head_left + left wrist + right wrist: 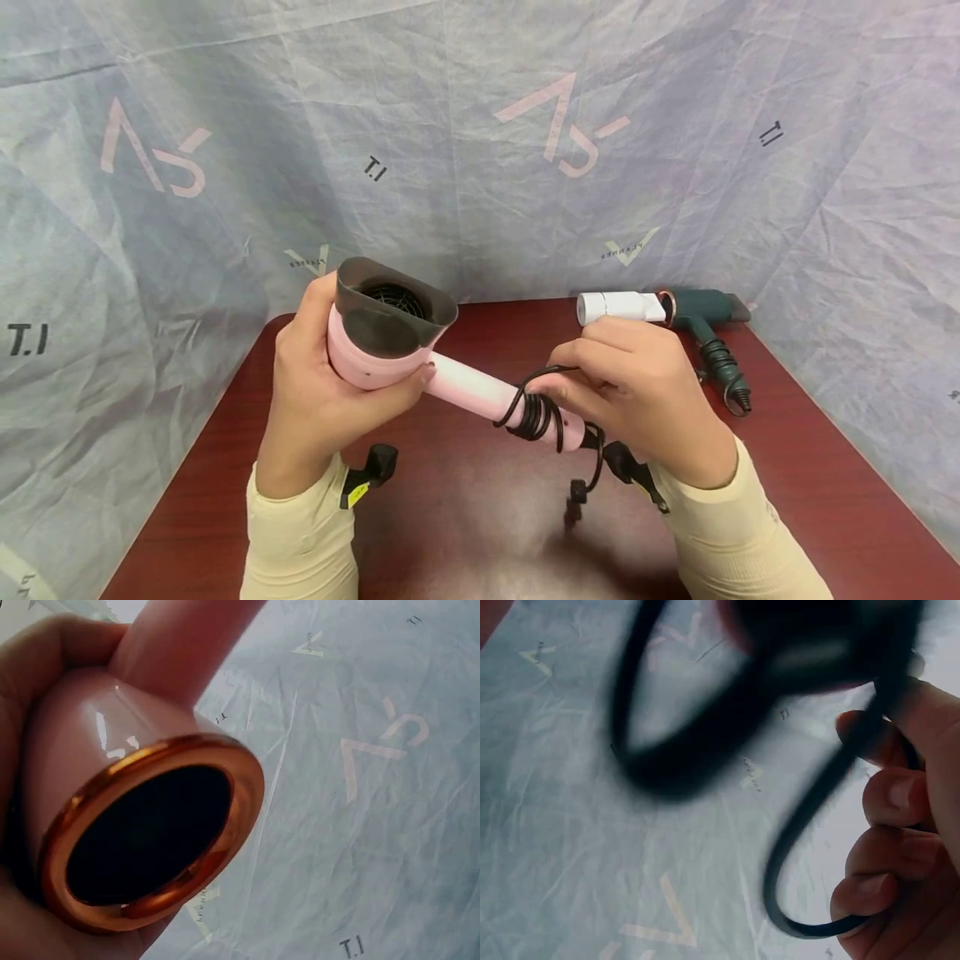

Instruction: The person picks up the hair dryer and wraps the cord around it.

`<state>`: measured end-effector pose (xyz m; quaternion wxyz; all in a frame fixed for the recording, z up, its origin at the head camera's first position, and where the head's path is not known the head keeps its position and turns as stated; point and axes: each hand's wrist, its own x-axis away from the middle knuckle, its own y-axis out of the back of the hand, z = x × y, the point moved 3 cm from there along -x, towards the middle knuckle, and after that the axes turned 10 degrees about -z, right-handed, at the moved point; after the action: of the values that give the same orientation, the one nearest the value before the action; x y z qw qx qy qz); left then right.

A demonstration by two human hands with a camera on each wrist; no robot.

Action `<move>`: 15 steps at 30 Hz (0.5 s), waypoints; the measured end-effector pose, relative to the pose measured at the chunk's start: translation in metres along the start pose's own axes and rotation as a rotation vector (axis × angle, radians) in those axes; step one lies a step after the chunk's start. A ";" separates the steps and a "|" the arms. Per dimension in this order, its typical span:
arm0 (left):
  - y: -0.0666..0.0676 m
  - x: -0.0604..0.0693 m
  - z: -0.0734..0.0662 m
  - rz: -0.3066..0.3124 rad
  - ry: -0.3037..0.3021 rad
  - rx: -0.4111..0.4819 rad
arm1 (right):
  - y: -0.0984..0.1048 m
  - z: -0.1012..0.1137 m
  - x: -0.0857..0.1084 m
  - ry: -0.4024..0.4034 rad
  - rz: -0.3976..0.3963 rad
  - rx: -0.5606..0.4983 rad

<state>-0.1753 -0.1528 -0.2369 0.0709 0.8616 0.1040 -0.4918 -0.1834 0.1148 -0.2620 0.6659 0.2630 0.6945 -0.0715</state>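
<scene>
A pink hair dryer (472,387) is held above the table, its dark flat nozzle (384,329) facing up. My left hand (315,383) grips it round the barrel, the thumb near the handle's root. In the left wrist view its copper-coloured rear rim (247,796) shows. Several turns of black cord (534,417) are wound round the handle, which slants down to the right. Beside the handle's end, my right hand (637,383) pinches a loop of the cord. The plug (577,492) dangles below. In the right wrist view, the cord (806,817) runs into the curled fingers (889,799).
Behind my right hand lie a dark green hair dryer (701,307), cord wound round its handle, and a white cylindrical appliance (618,307), partly hidden. The dark red table (465,533) is enclosed by grey printed cloth (420,108) at the back and sides.
</scene>
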 end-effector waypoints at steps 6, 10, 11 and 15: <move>-0.003 -0.001 0.001 0.011 0.052 0.209 | -0.006 -0.008 0.005 -0.051 0.062 -0.160; -0.005 -0.002 0.003 -0.019 0.019 0.309 | -0.014 -0.010 0.010 -0.104 0.158 -0.228; -0.005 -0.002 0.003 -0.030 0.008 0.320 | -0.017 -0.010 0.012 -0.123 0.191 -0.231; -0.006 0.000 0.007 -0.081 0.003 0.370 | -0.026 -0.008 0.018 -0.236 0.333 -0.263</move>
<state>-0.1824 -0.1485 -0.2406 -0.1088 0.8557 0.0463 -0.5037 -0.2021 0.1013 -0.2848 0.7736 0.2748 0.5622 0.1000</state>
